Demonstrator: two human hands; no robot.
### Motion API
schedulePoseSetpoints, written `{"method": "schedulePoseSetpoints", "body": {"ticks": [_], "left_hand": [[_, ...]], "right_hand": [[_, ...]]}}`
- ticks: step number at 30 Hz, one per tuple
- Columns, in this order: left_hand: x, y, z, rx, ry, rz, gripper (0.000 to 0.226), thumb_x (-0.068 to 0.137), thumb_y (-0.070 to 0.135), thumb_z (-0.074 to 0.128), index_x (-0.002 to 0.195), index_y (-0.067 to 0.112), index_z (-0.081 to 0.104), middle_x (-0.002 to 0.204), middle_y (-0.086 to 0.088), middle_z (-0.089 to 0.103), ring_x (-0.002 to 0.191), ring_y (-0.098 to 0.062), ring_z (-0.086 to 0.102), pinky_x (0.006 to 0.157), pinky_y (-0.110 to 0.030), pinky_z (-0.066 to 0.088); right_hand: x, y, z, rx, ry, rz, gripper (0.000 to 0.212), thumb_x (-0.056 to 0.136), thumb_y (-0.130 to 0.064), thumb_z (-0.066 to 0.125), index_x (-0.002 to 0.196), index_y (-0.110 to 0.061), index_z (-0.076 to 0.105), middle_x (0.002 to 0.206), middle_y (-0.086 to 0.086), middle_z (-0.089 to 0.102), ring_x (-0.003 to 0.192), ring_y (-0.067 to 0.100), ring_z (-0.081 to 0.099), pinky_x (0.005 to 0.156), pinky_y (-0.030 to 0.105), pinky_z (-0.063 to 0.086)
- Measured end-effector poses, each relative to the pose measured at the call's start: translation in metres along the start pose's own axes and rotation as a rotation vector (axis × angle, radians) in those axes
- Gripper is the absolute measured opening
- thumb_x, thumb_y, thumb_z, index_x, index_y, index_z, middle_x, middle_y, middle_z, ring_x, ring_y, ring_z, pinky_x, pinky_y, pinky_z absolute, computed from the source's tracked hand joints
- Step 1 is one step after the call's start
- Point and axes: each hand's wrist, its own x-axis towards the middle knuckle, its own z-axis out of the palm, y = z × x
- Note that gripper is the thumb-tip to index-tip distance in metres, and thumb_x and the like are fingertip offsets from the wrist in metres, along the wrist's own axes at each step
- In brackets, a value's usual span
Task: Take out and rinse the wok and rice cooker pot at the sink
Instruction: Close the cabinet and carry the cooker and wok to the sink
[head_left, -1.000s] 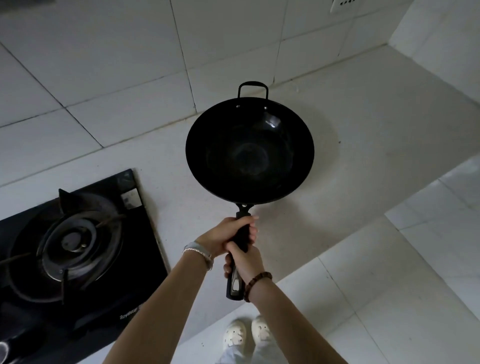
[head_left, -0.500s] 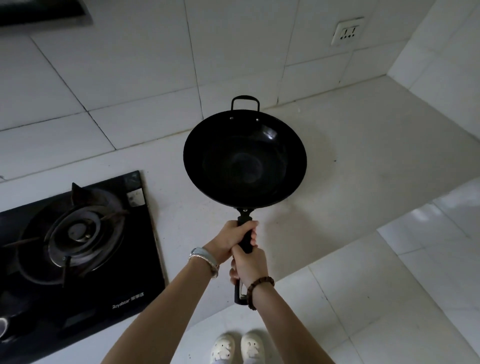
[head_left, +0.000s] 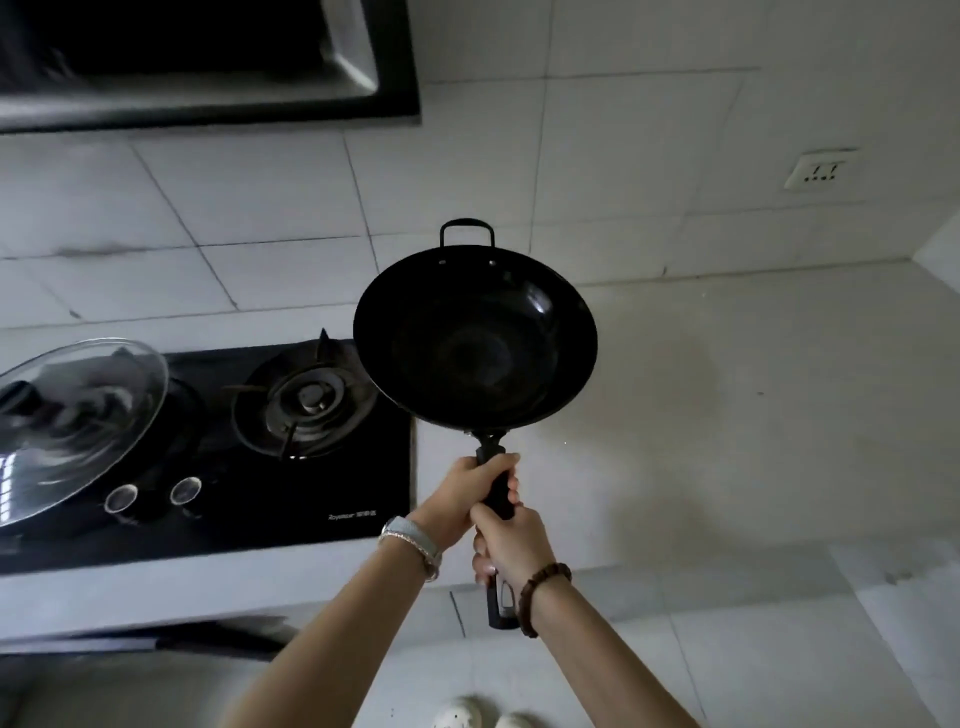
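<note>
Wok (head_left: 475, 343) out, held aloft over the counter (head_left: 727, 389) beside the stove (head_left: 291, 467), its handle (head_left: 491, 449) clenched by left hand (head_left: 457, 499) in front and right hand (head_left: 511, 540) behind; rinse not begun, sink and rice cooker pot unseen, 2 vessels left to wash.

The wok (head_left: 475, 343) is black, round and deep, its inside empty and glossy, with a pale highlight on the far right wall. A small loop handle (head_left: 466, 228) stands on the far rim, fixed by 2 rivets. The long black handle (head_left: 490, 448) points back toward the person, and 2 hands grip it: the left hand (head_left: 460, 493) nearer the bowl, the right hand (head_left: 514, 540) just behind, touching it. The wok is held in the air, mouth up, above the white counter (head_left: 727, 415).
</note>
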Motion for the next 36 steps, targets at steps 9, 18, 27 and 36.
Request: {"method": "schedulePoseSetpoints", "body": {"ticks": [9, 18, 27, 36], "left_hand": [[-0.091, 0.004, -0.082, -0.08, 0.242, 0.153, 0.022, 0.092, 0.012, 0.061, 0.072, 0.005, 0.054, 0.057, -0.006, 0.056, 0.049, -0.016, 0.052, 0.053, -0.028, 0.049], [-0.206, -0.016, -0.178, -0.222, 0.466, 0.264, 0.027, 0.092, 0.014, 0.061, 0.068, 0.006, 0.053, 0.054, -0.006, 0.056, 0.046, -0.015, 0.053, 0.05, -0.026, 0.049], [-0.351, -0.065, -0.295, -0.382, 0.664, 0.346, 0.029, 0.09, 0.014, 0.063, 0.063, 0.007, 0.055, 0.056, -0.007, 0.056, 0.046, -0.015, 0.052, 0.05, -0.026, 0.047], [-0.467, -0.114, -0.385, -0.57, 0.845, 0.446, 0.027, 0.092, 0.01, 0.059, 0.066, 0.008, 0.05, 0.055, -0.005, 0.053, 0.044, -0.014, 0.05, 0.047, -0.022, 0.046]], "right_hand": [[-0.047, 0.017, 0.085, -0.108, -0.233, 0.001, 0.007, 0.083, -0.009, 0.05, 0.076, -0.007, 0.049, 0.047, 0.003, 0.04, 0.032, 0.014, 0.035, 0.041, 0.023, 0.036], [-0.112, 0.056, 0.188, -0.305, -0.455, -0.054, 0.01, 0.082, -0.011, 0.051, 0.073, -0.007, 0.048, 0.045, 0.002, 0.037, 0.034, 0.015, 0.033, 0.042, 0.024, 0.035], [-0.213, 0.125, 0.315, -0.416, -0.661, -0.057, 0.017, 0.084, -0.007, 0.049, 0.068, -0.008, 0.042, 0.044, 0.003, 0.034, 0.031, 0.015, 0.031, 0.039, 0.021, 0.032], [-0.286, 0.19, 0.42, -0.56, -0.883, -0.027, 0.023, 0.085, -0.006, 0.05, 0.064, -0.008, 0.04, 0.039, 0.001, 0.034, 0.029, 0.014, 0.031, 0.038, 0.02, 0.032]]}}
